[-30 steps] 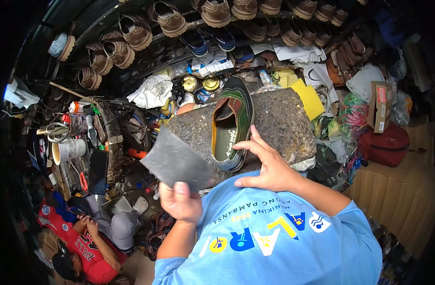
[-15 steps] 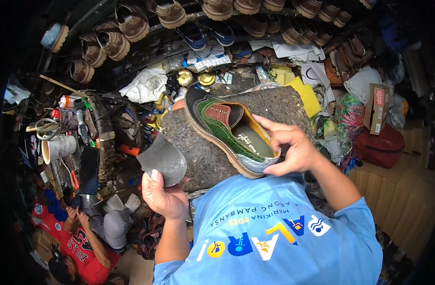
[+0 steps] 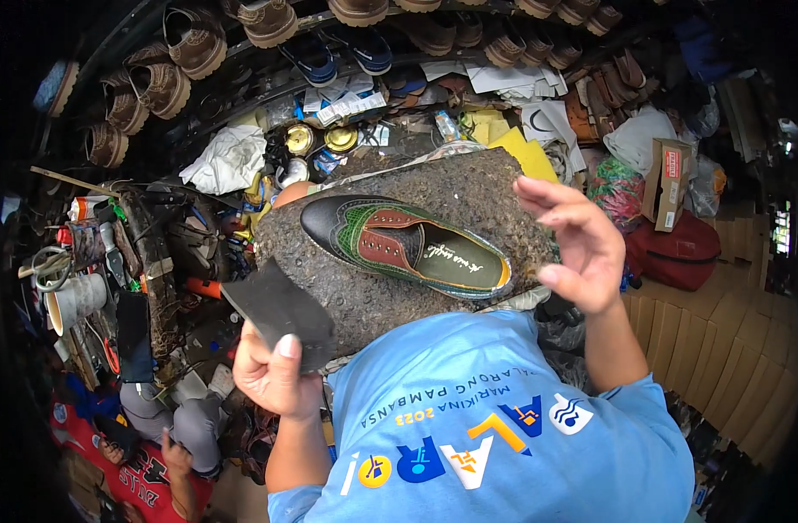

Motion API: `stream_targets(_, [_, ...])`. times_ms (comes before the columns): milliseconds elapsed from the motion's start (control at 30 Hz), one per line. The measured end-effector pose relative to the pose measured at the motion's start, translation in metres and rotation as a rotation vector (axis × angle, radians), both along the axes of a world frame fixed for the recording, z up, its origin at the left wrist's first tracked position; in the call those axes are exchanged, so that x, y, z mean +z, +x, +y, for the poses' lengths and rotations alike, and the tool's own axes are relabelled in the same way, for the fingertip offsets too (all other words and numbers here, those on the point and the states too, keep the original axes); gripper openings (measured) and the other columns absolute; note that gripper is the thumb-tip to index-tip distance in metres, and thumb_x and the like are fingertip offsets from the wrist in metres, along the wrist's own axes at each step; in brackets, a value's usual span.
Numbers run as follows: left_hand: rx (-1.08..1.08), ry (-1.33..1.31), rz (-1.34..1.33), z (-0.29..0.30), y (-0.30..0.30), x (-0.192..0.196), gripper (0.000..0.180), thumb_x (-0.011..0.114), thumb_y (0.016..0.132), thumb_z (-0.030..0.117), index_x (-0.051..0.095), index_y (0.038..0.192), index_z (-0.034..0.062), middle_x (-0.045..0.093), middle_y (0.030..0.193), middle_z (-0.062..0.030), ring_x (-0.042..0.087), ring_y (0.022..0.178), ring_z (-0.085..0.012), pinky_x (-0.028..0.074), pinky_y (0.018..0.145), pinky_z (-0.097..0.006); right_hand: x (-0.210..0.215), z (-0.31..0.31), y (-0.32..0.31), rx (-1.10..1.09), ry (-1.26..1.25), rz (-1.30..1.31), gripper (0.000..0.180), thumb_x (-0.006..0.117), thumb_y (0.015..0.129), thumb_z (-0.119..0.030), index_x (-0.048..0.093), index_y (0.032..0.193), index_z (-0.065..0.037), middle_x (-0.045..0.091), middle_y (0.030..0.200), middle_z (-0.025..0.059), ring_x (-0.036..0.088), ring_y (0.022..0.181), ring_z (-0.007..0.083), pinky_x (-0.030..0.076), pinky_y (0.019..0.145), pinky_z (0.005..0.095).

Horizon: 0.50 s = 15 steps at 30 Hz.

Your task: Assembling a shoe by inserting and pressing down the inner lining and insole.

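Note:
A wingtip shoe in black, green and reddish brown (image 3: 383, 234) lies on a rough dark work slab (image 3: 469, 187) across my lap, its toe to the left and its open heel end to the right. My left hand (image 3: 275, 373) pinches a dark grey curved sheet piece (image 3: 286, 307) between thumb and fingers, over the slab's near left corner. Just right of the heel, my right hand (image 3: 582, 240) hovers with its fingers spread, apart from the shoe and holding nothing.
Racks of brown shoes (image 3: 194, 44) line the far side. Open tins (image 3: 341, 138), crumpled white paper (image 3: 229, 161) and yellow sheets (image 3: 525, 157) lie beyond the slab. Tools and a white cup (image 3: 75, 301) crowd the left. A person in red (image 3: 146, 471) sits lower left; a red bag (image 3: 672, 254) is right.
My right hand has let go of the shoe's heel and moved right. The shoe now rests on the slab. The grey piece has tilted in my left hand.

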State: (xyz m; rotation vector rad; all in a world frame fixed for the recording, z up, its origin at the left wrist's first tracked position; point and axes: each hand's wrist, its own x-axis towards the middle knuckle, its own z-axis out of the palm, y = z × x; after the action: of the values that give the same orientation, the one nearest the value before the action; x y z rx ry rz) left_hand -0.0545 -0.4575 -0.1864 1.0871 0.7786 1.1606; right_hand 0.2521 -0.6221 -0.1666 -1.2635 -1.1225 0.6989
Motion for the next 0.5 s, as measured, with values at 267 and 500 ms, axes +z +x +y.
stream_targets(267, [-0.724, 0.631, 0.141, -0.020, 0.090, 0.048, 0.026, 0.082, 0.080, 0.022, 0.065, 0.085, 0.0030, 0.061, 0.092, -0.0145, 0.058, 0.078, -0.0249, 0.047, 0.068, -0.036, 0.022, 0.044, -0.095, 0.223, -0.069, 0.497, 0.144, 0.050, 0.071, -0.098, 0.008, 0.165, 0.003, 0.014, 0.171, 0.0222, 0.035, 0.151, 0.0357, 0.028, 0.123, 0.0449])
stream_targets(500, [-0.258, 1.141, 0.793, 0.013, 0.121, 0.054, 0.093, 0.076, 0.081, 0.054, 0.050, 0.146, -0.0076, 0.041, 0.156, -0.0308, 0.031, 0.149, -0.0511, 0.019, 0.121, -0.063, 0.025, 0.041, -0.096, 0.188, 0.079, 1.406, 0.145, 0.037, 0.065, -0.105, 0.011, 0.166, -0.004, 0.022, 0.170, 0.0184, 0.028, 0.156, 0.0309, 0.022, 0.127, 0.0482])
